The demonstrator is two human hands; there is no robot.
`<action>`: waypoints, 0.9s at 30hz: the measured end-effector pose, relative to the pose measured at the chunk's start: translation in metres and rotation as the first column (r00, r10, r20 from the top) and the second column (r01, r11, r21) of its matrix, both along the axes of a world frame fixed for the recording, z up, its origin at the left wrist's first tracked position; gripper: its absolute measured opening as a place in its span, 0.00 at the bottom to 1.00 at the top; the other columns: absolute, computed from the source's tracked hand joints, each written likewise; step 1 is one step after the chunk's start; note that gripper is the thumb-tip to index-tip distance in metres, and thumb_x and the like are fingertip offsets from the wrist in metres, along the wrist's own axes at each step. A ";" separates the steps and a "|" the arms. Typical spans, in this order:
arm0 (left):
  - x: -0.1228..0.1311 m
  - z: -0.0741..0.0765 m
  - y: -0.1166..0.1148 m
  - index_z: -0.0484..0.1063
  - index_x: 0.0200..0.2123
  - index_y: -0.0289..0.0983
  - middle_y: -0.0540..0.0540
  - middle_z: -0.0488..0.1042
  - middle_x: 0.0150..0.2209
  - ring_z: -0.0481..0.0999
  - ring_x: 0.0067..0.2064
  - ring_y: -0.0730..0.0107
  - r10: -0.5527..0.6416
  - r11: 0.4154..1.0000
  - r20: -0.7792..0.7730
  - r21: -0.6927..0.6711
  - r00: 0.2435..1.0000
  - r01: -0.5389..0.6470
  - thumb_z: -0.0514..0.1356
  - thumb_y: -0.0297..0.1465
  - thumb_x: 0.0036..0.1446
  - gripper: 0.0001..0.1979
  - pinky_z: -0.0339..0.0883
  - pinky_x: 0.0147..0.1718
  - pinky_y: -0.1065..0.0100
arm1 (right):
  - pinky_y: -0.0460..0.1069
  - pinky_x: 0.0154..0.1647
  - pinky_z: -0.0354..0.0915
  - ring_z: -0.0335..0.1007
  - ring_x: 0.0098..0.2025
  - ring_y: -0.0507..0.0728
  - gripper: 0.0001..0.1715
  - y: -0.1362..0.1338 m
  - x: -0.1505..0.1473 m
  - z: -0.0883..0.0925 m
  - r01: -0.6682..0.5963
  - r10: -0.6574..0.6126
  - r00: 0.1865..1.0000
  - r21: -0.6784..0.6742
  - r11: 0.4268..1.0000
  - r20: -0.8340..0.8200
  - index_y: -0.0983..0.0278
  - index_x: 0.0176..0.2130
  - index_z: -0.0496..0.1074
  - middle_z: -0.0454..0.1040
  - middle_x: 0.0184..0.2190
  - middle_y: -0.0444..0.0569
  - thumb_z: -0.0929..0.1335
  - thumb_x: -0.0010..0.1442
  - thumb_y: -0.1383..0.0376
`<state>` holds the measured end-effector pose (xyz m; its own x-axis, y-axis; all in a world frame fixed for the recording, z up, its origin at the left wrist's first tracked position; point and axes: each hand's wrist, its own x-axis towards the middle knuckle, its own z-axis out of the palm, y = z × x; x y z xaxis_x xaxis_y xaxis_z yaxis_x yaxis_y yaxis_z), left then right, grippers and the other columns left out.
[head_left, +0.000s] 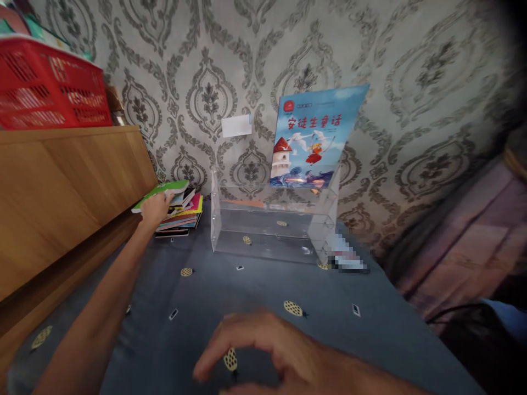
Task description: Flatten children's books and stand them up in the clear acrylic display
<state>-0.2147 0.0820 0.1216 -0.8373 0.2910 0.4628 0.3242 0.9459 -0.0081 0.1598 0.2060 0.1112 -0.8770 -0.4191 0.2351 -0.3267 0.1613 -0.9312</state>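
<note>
My left hand reaches out to a stack of books at the far left. Its fingers are closed on the near edge of a green book on top. Below that lie several more books, some with yellow and pink edges. Close to the camera, my right hand hovers over the cloth, empty, its thumb and fingers curved apart. A clear acrylic rack with stepped tiers stands near the wall. One blue picture book with red Chinese lettering leans upright at the rack's back right.
A wooden headboard or cabinet runs along the left, with a red plastic basket on it. Dark patterned cloth covers the surface. A blurred-out flat item lies right of the rack. Pinkish fabric hangs at right.
</note>
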 end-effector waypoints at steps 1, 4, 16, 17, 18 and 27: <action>0.005 0.000 -0.003 0.76 0.48 0.29 0.26 0.78 0.44 0.78 0.47 0.38 0.003 1.000 -0.005 -0.009 1.000 -0.003 0.41 0.45 0.69 0.31 0.67 0.42 0.52 | 0.52 0.50 0.68 0.76 0.48 0.57 0.20 0.006 -0.005 -0.001 0.066 -0.065 0.996 -0.013 0.998 0.065 0.60 0.49 0.78 0.81 0.45 0.51 0.69 0.62 0.52; 0.022 0.000 -0.010 0.76 0.48 0.30 0.27 0.79 0.42 0.79 0.46 0.40 0.014 0.998 -0.033 -0.061 0.999 -0.016 0.41 0.45 0.70 0.31 0.67 0.40 0.54 | 0.54 0.50 0.68 0.75 0.47 0.58 0.19 0.019 -0.013 -0.023 0.205 -0.195 0.954 -0.020 0.979 0.230 0.61 0.47 0.78 0.80 0.44 0.52 0.70 0.61 0.53; 0.104 -0.026 -0.035 0.75 0.41 0.33 0.32 0.80 0.38 0.80 0.42 0.45 -0.136 0.975 -0.146 -0.195 0.980 0.106 0.47 0.44 0.69 0.24 0.67 0.42 0.56 | 0.56 0.53 0.67 0.77 0.47 0.59 0.28 0.014 -0.112 -0.096 0.421 -0.042 0.812 -0.536 0.732 0.582 0.64 0.47 0.73 0.76 0.47 0.55 0.73 0.56 0.47; 0.113 -0.032 -0.038 0.75 0.40 0.34 0.33 0.80 0.37 0.80 0.42 0.46 -0.175 0.972 -0.165 -0.183 0.971 0.144 0.48 0.44 0.69 0.23 0.67 0.43 0.56 | 0.56 0.53 0.68 0.77 0.46 0.59 0.28 0.009 -0.125 -0.095 0.435 -0.011 0.798 -0.564 0.702 0.602 0.63 0.47 0.72 0.75 0.47 0.54 0.72 0.58 0.46; 0.122 -0.039 -0.041 0.75 0.39 0.35 0.34 0.80 0.36 0.79 0.42 0.47 -0.215 0.968 -0.184 -0.170 0.959 0.184 0.48 0.43 0.69 0.22 0.67 0.44 0.55 | 0.57 0.53 0.68 0.77 0.46 0.59 0.28 0.005 -0.137 -0.094 0.439 0.024 0.786 -0.585 0.682 0.617 0.63 0.48 0.71 0.75 0.47 0.54 0.71 0.59 0.46; 0.203 -0.103 -0.082 0.77 0.35 0.45 0.42 0.82 0.38 0.79 0.45 0.53 -0.666 0.732 -0.097 0.108 0.740 0.673 0.57 0.44 0.64 0.13 0.68 0.50 0.52 | 0.55 0.46 0.72 0.78 0.41 0.60 0.19 -0.027 -0.173 -0.131 0.533 -0.049 0.706 -0.484 0.694 0.707 0.64 0.38 0.72 0.80 0.34 0.49 0.76 0.52 0.56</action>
